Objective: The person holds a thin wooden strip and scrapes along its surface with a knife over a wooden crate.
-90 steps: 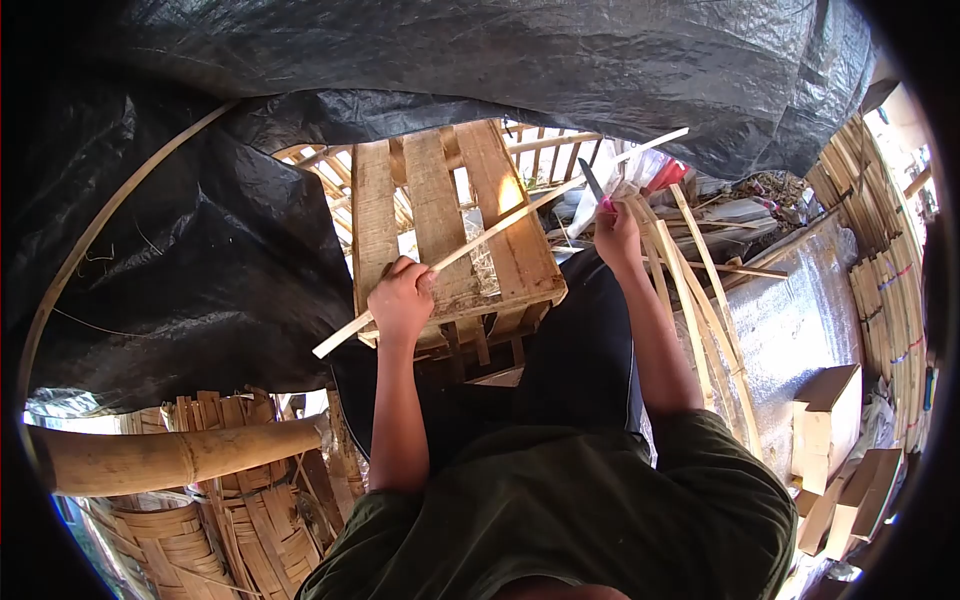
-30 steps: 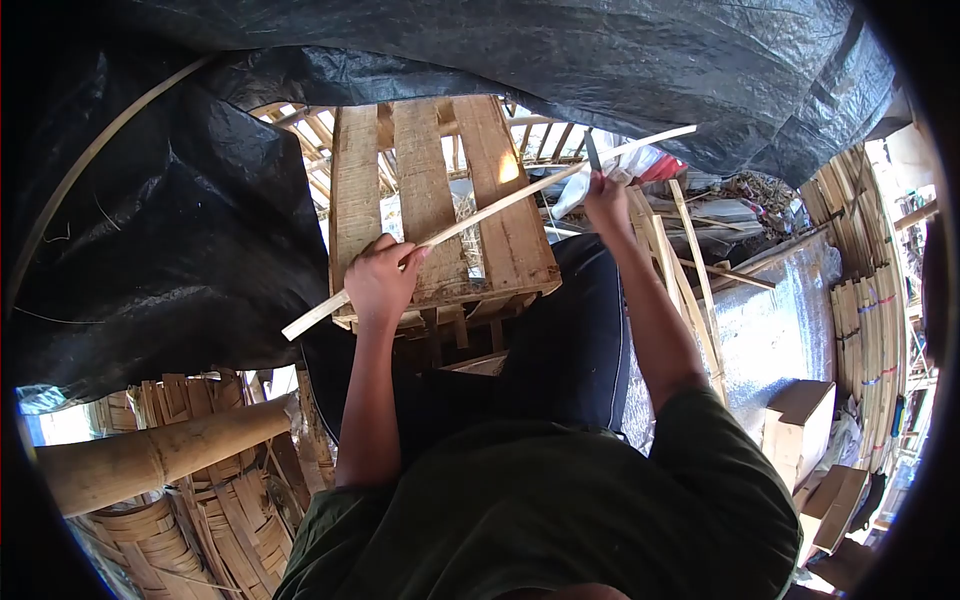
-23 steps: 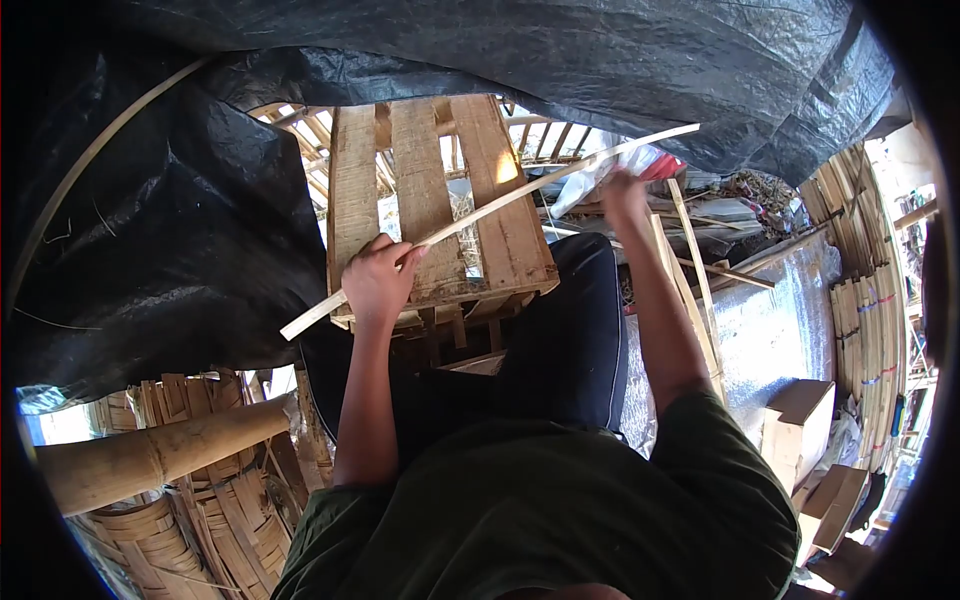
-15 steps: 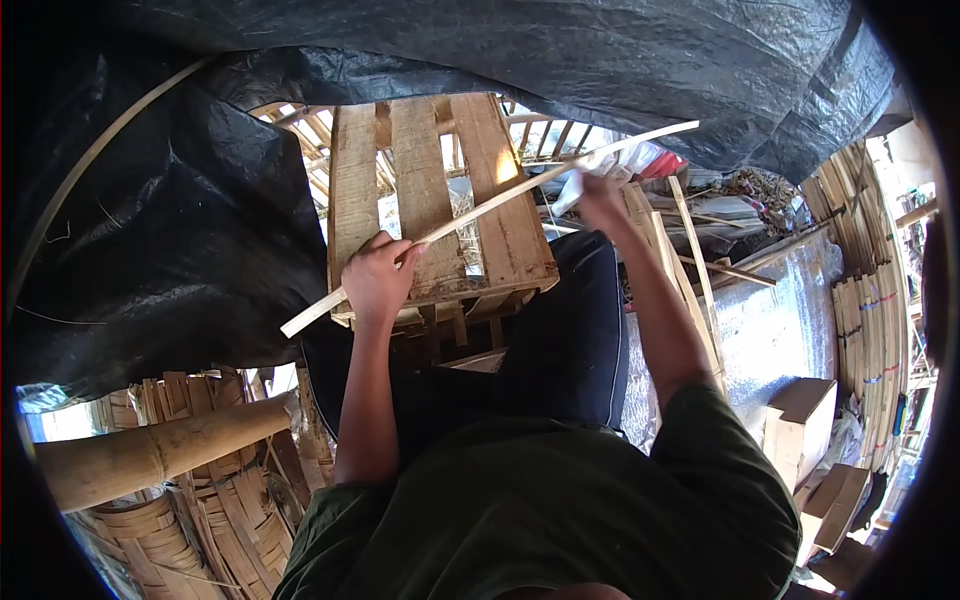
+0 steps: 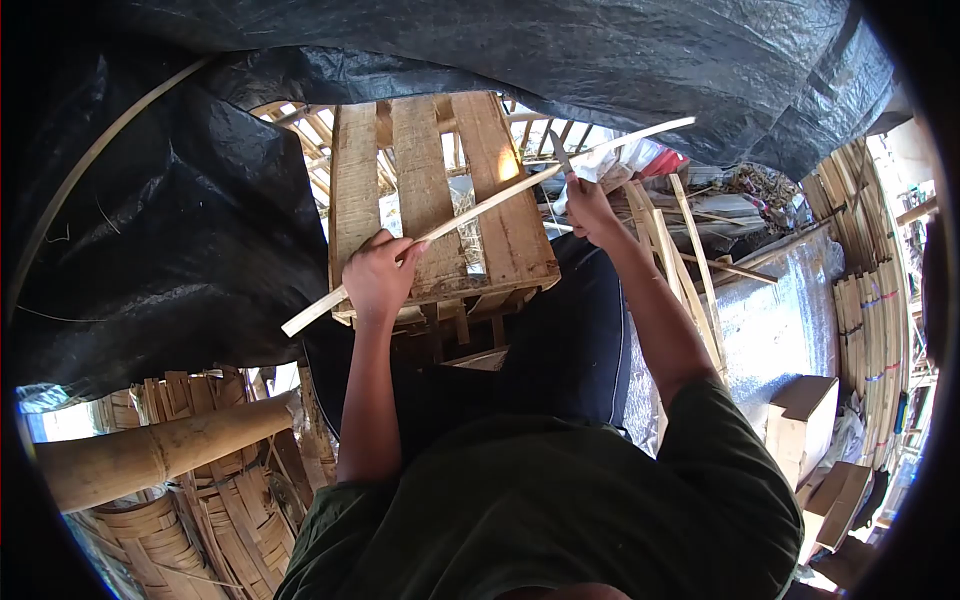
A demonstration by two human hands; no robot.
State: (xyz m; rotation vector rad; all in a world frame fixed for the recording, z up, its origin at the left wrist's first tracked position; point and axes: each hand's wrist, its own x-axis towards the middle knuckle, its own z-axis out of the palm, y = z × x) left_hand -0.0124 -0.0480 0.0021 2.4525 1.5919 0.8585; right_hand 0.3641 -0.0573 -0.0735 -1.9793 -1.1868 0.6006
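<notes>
My left hand (image 5: pixel 377 277) is closed round a long pale bamboo strip (image 5: pixel 490 204), close to its lower left end. The strip slants up to the right across a slatted wooden crate (image 5: pixel 422 180). My right hand (image 5: pixel 590 208) is wrapped round the handle of a knife (image 5: pixel 561 152). Its blade points up and to the left and crosses the strip just right of the crate's top. The handle is mostly hidden by my fingers.
Black plastic sheeting (image 5: pixel 180 230) hangs at the left and overhead. Loose strips (image 5: pixel 697 250) lean beside my right forearm. Bundled strips (image 5: pixel 870 330) and a cardboard box (image 5: pixel 800 420) are at the right. A thick bamboo pole (image 5: pixel 170 450) lies at lower left.
My right hand has moved back and forth along the strip and is now further left with the knife. My left hand keeps its hold. Earlier, the whole view shifted slightly.
</notes>
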